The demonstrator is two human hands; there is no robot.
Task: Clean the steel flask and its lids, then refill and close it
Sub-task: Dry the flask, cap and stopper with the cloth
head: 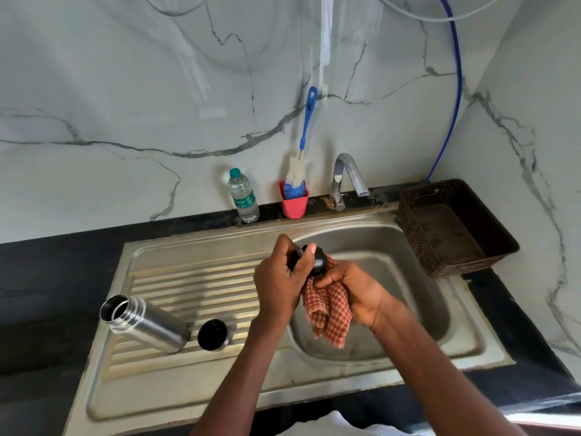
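Your left hand [278,278] is curling its fingers around a black lid [317,261], holding it just above the near-left rim of the sink [408,247]. Your right hand [352,291] is gripping a red checked cloth [328,313] and pressing it against the lid from the right, while the loose end of the cloth is hanging down over the basin.

The steel flask [144,322] is standing open and leaning in the wide-angle view on the ribbed drainboard [195,284], well to the left of your hands. A second black lid [213,335] is sitting just beside its base, mouth up. Both are sitting near the front ridges of the drainboard, with bare ribbed steel lying between them and your left wrist.

Along the back edge, a water bottle [243,196] and a red cup [294,201] holding a blue-handled bottle brush [297,169] are standing against the marble wall [125,105]. The tap [345,177] is reaching over the basin's far rim. A brown basket [452,228] is sitting at the sink's right edge on the black counter [47,278].
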